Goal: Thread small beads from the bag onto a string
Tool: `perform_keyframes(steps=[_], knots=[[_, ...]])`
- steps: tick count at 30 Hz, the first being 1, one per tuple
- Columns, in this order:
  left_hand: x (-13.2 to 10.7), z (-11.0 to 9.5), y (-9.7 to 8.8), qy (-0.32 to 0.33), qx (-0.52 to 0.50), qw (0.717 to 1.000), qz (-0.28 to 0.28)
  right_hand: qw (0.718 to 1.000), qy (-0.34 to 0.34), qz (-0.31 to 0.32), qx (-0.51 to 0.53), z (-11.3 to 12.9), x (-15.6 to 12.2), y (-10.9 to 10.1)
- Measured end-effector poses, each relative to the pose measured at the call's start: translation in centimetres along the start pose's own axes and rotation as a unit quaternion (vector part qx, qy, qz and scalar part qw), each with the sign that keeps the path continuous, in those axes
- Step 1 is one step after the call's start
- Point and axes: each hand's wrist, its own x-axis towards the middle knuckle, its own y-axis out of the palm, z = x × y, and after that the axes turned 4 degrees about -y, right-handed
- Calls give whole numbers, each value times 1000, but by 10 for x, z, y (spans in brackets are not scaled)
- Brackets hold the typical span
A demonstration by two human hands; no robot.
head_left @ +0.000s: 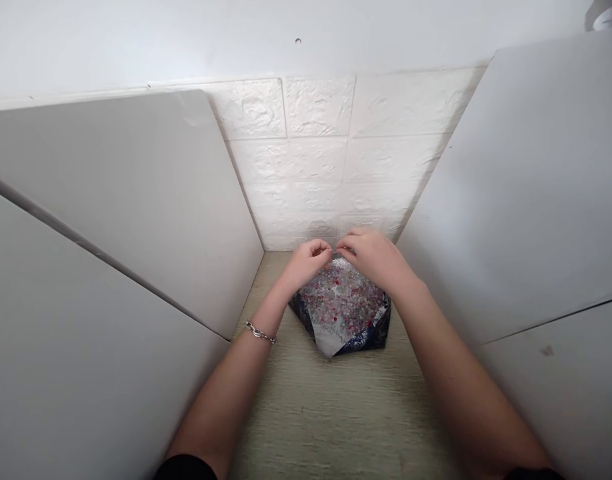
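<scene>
A small packet wrapped in patterned paper (342, 313), speckled red and silver on top with dark blue sides, lies on the pale tabletop (336, 413). My left hand (309, 261) and my right hand (373, 257) meet at its far edge. Both have fingers curled in a pinch on the paper's upper fold. A folded white point of the paper faces me at the near edge. A thin bracelet (260, 333) sits on my left wrist.
White panels (136, 220) stand on the left and more panels (526, 200) on the right, forming a narrow booth. A white embossed brick-pattern wall (331, 167) closes the back. The tabletop runs toward me between my forearms.
</scene>
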Motion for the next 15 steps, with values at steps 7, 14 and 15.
perform_keyframes(steps=[7, 14, 15], knots=[[1, 0, 1, -8, 19, 1000, -7, 996, -21, 20, -82, 9, 0, 5], [1, -4, 1, -53, -23, 998, -9, 988, -39, -4, -149, 18, 0, 12], [1, -5, 0, -56, -25, 998, -10, 988, -38, -7, -149, 18, 0, 12]])
